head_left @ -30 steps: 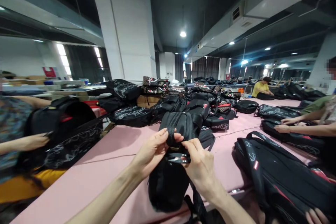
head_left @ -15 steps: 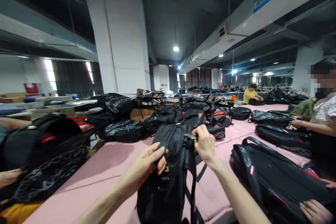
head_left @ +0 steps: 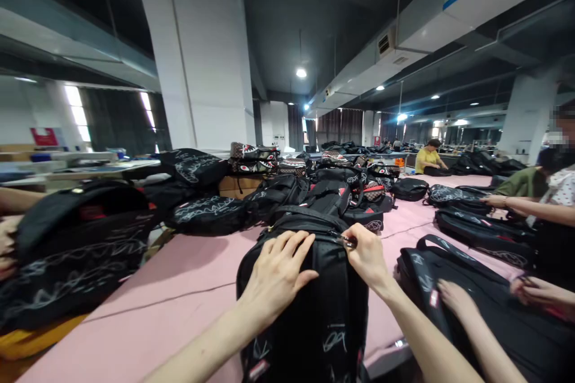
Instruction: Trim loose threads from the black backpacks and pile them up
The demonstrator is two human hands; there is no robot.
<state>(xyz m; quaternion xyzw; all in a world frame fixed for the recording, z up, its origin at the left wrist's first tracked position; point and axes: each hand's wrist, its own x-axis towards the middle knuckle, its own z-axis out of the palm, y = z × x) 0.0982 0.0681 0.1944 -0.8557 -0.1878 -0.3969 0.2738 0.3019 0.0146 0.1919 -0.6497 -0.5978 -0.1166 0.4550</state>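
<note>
A black backpack with white scribble prints and shoulder straps stands on the pink table in front of me, its top handle facing away. My left hand lies on its upper part with fingers spread, pressing on the fabric. Pinched in my right hand is a small pair of thread snips. Their metal tip points left, close to the seam at the bag's upper right edge. My fingers cover most of the snips, so I cannot tell whether the blades touch a thread.
Other people's hands work on a black backpack at right and another at left. Piled black and patterned bags occupy the back of the pink table. A person in yellow sits farther off.
The backpack has been turned, so its strap side now shows instead of the pocketed side. My left hand went from gripping the fabric to lying spread; my right moved slightly right with the snips.
</note>
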